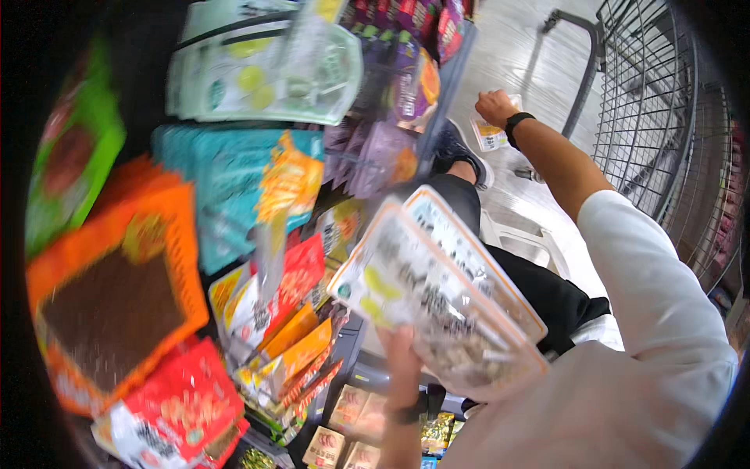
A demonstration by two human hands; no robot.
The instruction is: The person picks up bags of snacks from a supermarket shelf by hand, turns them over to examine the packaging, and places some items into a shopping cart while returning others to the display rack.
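Note:
My left hand (403, 354), with a dark band at the wrist, grips a clear-fronted snack pouch (439, 299) with an orange border and pale chunky contents. A second, similar pouch (469, 252) lies behind it, partly hidden. My right arm stretches out over the floor, a black watch or band on its wrist. In that right hand (498, 108) is a small white and orange packet (491, 135), partly covered by my fingers. Both pouches are in front of my dark-trousered legs.
Hanging shelf packs crowd the left: pale green pouches (263, 76), teal pouches (246, 193), an orange pack (117, 305) and red pouches (181, 398). Small boxes (328, 445) sit below. A wire shopping cart (638, 99) stands right, near a white plastic stool (527, 234).

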